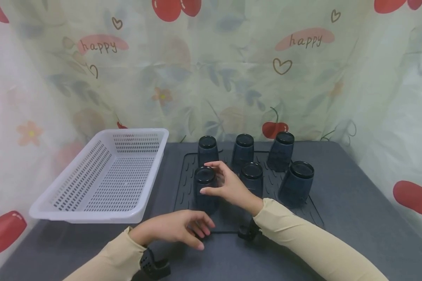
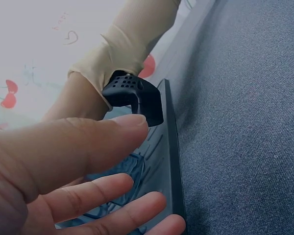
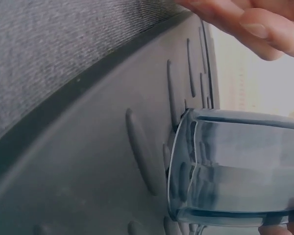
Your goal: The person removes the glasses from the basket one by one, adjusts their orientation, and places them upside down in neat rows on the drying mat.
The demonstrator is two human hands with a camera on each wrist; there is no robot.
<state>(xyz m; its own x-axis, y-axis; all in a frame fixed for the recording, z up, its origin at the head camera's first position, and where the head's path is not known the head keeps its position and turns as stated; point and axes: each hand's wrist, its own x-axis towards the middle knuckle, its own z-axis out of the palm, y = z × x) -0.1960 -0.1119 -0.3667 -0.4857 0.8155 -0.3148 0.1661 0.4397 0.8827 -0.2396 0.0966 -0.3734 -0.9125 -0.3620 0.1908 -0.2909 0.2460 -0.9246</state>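
Several dark blue tinted glasses stand upside down in two rows on a dark ribbed drying mat (image 1: 228, 225). At the front left glass (image 1: 204, 195), my right hand (image 1: 232, 185) grips the upper part, thumb on the near side and fingers round the back. In the right wrist view this glass (image 3: 235, 166) has its rim down at the mat, with fingertips (image 3: 279, 229) at its side. My left hand (image 1: 179, 226) hovers over the near left part of the mat, fingers loosely bent and holding nothing. The left wrist view shows its thumb and fingers (image 2: 103, 191) spread apart.
To the left stands a white perforated plastic basket (image 1: 140, 199). Other glasses are close to my right hand: the front middle glass (image 1: 251, 181), the back left glass (image 1: 207, 150) and the front right glass (image 1: 296, 185). A patterned curtain (image 1: 218, 78) hangs behind the dark tabletop (image 1: 355, 226).
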